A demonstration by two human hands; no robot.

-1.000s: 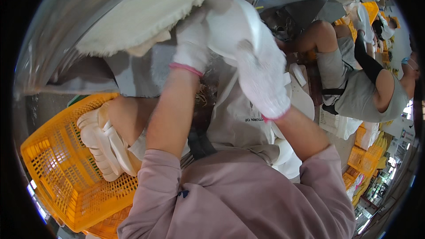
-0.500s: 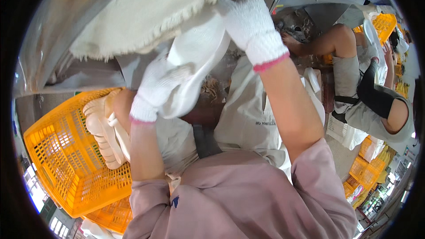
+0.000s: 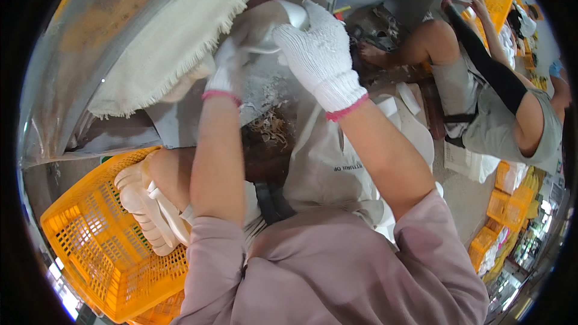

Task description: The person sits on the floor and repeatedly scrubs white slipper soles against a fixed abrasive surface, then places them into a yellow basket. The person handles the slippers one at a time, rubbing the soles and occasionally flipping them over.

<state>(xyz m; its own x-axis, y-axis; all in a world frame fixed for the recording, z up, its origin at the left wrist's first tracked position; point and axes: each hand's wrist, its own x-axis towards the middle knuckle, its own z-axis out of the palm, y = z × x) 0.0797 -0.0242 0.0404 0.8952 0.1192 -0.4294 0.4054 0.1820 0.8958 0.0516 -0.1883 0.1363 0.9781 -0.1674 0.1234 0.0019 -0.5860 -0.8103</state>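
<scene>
Both gloved hands, left [image 3: 224, 72] and right [image 3: 319, 54], pinch a white piece [image 3: 274, 18] near the cloth wheel [image 3: 174, 42]. A glove could catch in the frayed edge, I think.

Light is even and bright from my upper right; my right glove [image 3: 322, 63] nearly blows out to white. My left glove [image 3: 226, 72] sits dimmer, slightly soft. Dull glare streaks the metal drum [image 3: 72, 48] at my upper left. Deep shadow under my arms around the apron [image 3: 325, 162]. Heavy fisheye: black corners, edges bent. Crate [image 3: 90, 247] stays fairly sharp; the rim smears.
</scene>
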